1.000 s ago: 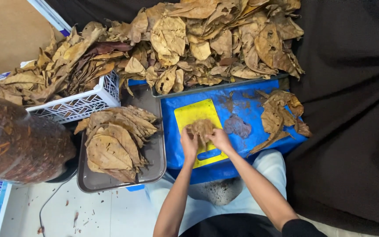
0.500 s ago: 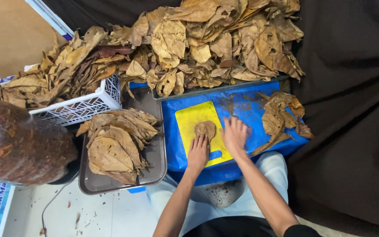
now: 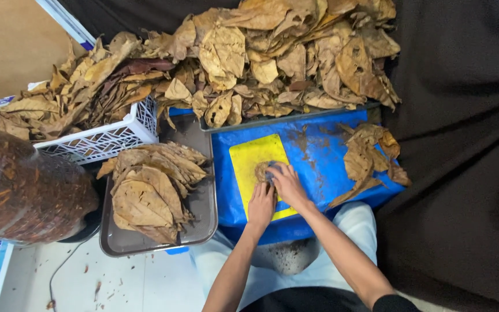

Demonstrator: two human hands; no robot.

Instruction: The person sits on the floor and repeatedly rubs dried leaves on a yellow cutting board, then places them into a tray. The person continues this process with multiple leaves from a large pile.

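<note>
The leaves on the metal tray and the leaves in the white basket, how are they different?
The tray leaves lie flat in a neat stack; the basket leaves are curled and jumbled. The tray stack is small; the basket heap spills over its rim. Both are dry and brown. The hands touch neither, pressing a leaf on the yellow board.

I see a blue-covered desk (image 3: 324, 156) carrying a yellow cutting mat (image 3: 255, 159), a loose cluster of dried brown leaves (image 3: 368, 159) at its right end and a big heap of dry leaves (image 3: 295, 58) along its far edge. Beside it sits a metal tray (image 3: 200, 202) stacked with flattened leaves (image 3: 148, 193).
</note>
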